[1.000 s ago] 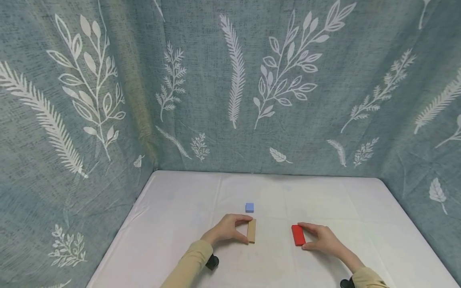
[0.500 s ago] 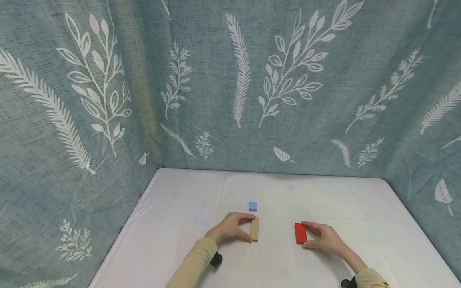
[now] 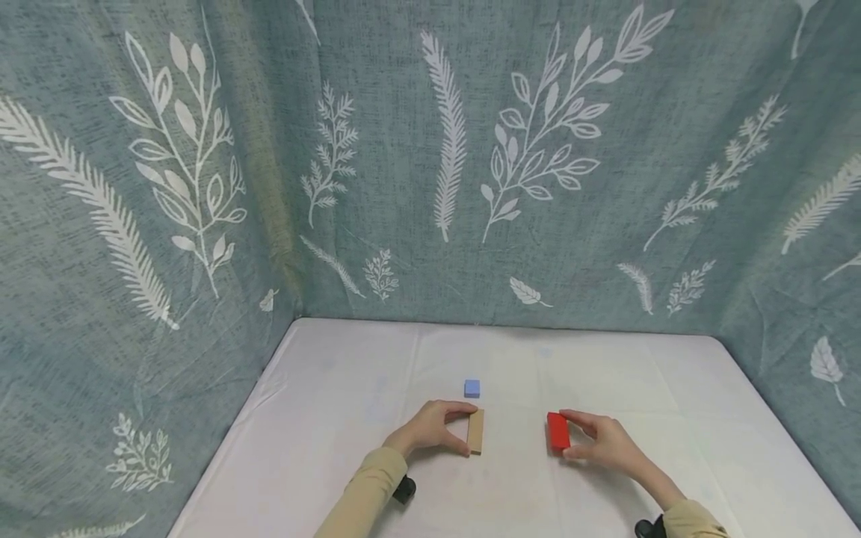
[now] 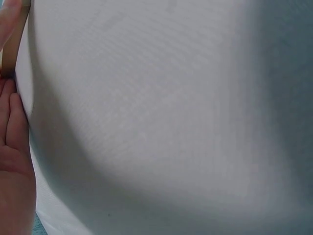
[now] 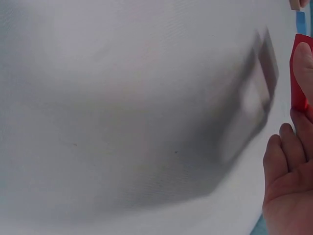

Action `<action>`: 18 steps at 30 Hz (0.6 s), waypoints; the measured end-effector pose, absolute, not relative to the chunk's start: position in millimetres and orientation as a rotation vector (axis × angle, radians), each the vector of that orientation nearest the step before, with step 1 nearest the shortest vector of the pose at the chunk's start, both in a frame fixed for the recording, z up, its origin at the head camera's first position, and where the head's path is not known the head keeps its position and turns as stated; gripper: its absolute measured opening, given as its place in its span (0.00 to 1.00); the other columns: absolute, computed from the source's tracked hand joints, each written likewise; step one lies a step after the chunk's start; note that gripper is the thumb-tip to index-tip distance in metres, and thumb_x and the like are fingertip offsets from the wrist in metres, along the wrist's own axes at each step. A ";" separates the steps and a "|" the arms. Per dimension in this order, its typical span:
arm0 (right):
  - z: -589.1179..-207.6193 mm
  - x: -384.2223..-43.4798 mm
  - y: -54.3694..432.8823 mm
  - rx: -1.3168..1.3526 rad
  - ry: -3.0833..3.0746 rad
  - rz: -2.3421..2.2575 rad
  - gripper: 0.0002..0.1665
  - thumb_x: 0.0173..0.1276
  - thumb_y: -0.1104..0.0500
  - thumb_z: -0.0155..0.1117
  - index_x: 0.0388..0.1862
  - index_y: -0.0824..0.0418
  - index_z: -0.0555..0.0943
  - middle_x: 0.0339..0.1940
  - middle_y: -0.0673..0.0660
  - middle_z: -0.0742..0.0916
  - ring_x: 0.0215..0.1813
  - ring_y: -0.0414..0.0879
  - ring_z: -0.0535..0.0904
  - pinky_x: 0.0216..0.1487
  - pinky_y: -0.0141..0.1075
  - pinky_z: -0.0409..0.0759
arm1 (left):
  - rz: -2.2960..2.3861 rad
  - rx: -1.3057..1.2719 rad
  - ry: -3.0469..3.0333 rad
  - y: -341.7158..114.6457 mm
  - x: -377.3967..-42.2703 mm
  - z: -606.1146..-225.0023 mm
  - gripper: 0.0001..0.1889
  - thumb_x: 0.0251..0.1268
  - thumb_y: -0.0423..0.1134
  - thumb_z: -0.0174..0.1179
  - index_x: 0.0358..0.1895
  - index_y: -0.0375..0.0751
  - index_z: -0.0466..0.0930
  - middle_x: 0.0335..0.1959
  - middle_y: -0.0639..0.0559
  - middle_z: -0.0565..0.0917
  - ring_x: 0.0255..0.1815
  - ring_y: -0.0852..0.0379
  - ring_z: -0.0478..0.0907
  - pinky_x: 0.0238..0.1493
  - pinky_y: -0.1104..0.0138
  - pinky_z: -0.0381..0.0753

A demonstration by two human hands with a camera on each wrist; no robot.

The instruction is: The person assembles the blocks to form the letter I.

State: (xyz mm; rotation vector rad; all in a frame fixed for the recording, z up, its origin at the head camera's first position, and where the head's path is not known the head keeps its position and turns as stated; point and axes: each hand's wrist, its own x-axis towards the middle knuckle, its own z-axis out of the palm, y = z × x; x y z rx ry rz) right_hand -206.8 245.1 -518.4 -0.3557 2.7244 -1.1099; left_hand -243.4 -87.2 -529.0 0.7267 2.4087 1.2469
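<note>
My left hand (image 3: 430,428) pinches a tan wooden block (image 3: 475,431) by its two ends, thumb at the near end and fingers at the far end. The block appears to lie on the white table; in the left wrist view only a strip of the wooden block (image 4: 13,46) shows. To the right, my right hand (image 3: 605,444) holds a red block (image 3: 558,431) between thumb and fingers at its ends. In the right wrist view the red block (image 5: 299,78) stands apart from its shadow, slightly above the table. A small blue block (image 3: 472,388) sits just beyond the wooden block.
The white cloth-covered table (image 3: 336,373) stretches out around both hands. Behind it and at both sides hangs a blue-green curtain (image 3: 390,149) with white leaf prints. A black wrist camera (image 3: 404,489) is strapped below the left hand.
The red block has risen a little off the table in my right hand and shifted slightly left. My left hand and the wooden block stay put, while the head view has shifted a little.
</note>
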 end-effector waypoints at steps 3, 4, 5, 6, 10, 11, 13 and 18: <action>-515.3 -207.9 245.5 -0.402 2.719 -1.145 0.41 0.47 0.56 0.78 0.61 0.69 0.74 0.60 0.67 0.79 0.63 0.63 0.74 0.59 0.46 0.78 | 1.258 0.733 2.402 -87.8 -242.7 -529.1 0.36 0.40 0.34 0.76 0.60 0.36 0.75 0.62 0.44 0.77 0.67 0.47 0.70 0.69 0.64 0.70; -514.2 -208.3 245.7 -0.425 2.717 -1.155 0.41 0.48 0.56 0.77 0.61 0.69 0.74 0.61 0.67 0.79 0.63 0.63 0.74 0.59 0.46 0.78 | 1.263 0.737 2.401 -88.1 -242.5 -529.1 0.36 0.40 0.33 0.76 0.60 0.36 0.75 0.62 0.44 0.77 0.67 0.47 0.70 0.69 0.64 0.70; -513.1 -208.7 245.8 -0.446 2.720 -1.161 0.41 0.48 0.56 0.77 0.61 0.69 0.74 0.60 0.68 0.79 0.63 0.64 0.74 0.59 0.46 0.78 | 1.265 0.740 2.402 -88.4 -242.3 -529.2 0.36 0.40 0.33 0.76 0.60 0.36 0.75 0.62 0.43 0.77 0.67 0.47 0.70 0.69 0.64 0.70; -512.1 -209.2 245.7 -0.466 2.724 -1.164 0.41 0.48 0.56 0.77 0.61 0.70 0.74 0.60 0.68 0.79 0.62 0.64 0.74 0.59 0.46 0.78 | 1.271 0.741 2.402 -88.7 -242.3 -529.4 0.36 0.40 0.33 0.76 0.59 0.35 0.75 0.62 0.43 0.77 0.67 0.47 0.70 0.69 0.64 0.70; -507.6 -209.5 243.3 -0.510 2.730 -1.176 0.41 0.49 0.53 0.77 0.60 0.69 0.74 0.60 0.68 0.79 0.62 0.64 0.75 0.58 0.46 0.79 | 1.278 0.745 2.405 -89.1 -242.9 -529.7 0.36 0.40 0.33 0.76 0.59 0.35 0.75 0.61 0.44 0.77 0.67 0.48 0.70 0.69 0.64 0.70; -506.5 -209.1 242.4 -0.513 2.731 -1.178 0.41 0.49 0.53 0.77 0.60 0.69 0.75 0.60 0.68 0.79 0.61 0.64 0.75 0.58 0.46 0.80 | 1.276 0.748 2.406 -89.0 -243.0 -529.4 0.36 0.39 0.33 0.76 0.59 0.35 0.75 0.61 0.43 0.77 0.67 0.47 0.70 0.69 0.64 0.70; -504.9 -208.0 240.2 -0.512 2.723 -1.196 0.41 0.49 0.53 0.77 0.60 0.69 0.75 0.60 0.68 0.80 0.61 0.64 0.75 0.57 0.45 0.80 | 1.278 0.750 2.402 -88.8 -243.1 -528.7 0.36 0.39 0.33 0.76 0.59 0.34 0.75 0.61 0.43 0.77 0.67 0.47 0.70 0.69 0.64 0.70; -502.3 -204.4 233.9 -0.510 2.708 -1.240 0.40 0.49 0.55 0.77 0.61 0.67 0.75 0.60 0.66 0.80 0.61 0.63 0.75 0.58 0.44 0.80 | 1.283 0.748 2.389 -87.4 -242.9 -527.1 0.36 0.40 0.32 0.76 0.60 0.34 0.75 0.62 0.43 0.77 0.67 0.47 0.70 0.69 0.64 0.70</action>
